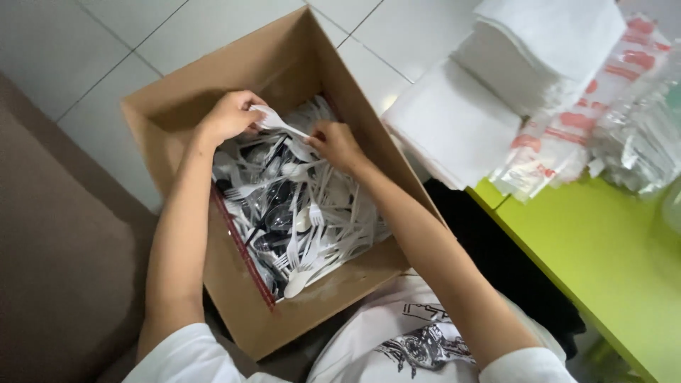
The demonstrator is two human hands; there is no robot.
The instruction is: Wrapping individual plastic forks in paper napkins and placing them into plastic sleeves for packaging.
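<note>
My left hand [228, 115] is closed around the handle end of a white plastic spoon [279, 124], held at the far end of the open brown cardboard box [234, 312]. My right hand [339, 144] is just to the right of it, fingers pinched on or at the spoon's other end; the exact contact is hidden behind the fingers, so I cannot tell whether it grips that spoon or a neighbouring piece.

Key relation: the spoon's long axis runs left to right, slightly nearer at its right end, spanning the gap between both hands. The left hand has the firmer hold; the right hand is nearer the loose pile.

Below both hands lies the loose heap of white plastic forks and spoons [301, 227], filling the box on a clear plastic liner with a red edge [245, 255]. The pieces lie crossed in all directions; they are too many and too overlapped to count. Box count: one.

To the right, the lime-green worktop [603, 262] carries two stacks of white paper napkins [454, 124] and a bundle of clear wrappers with red print [589, 135]. The box rests on the white tiled floor [78, 50]. A brown padded surface [50, 248] lies at the left.
</note>
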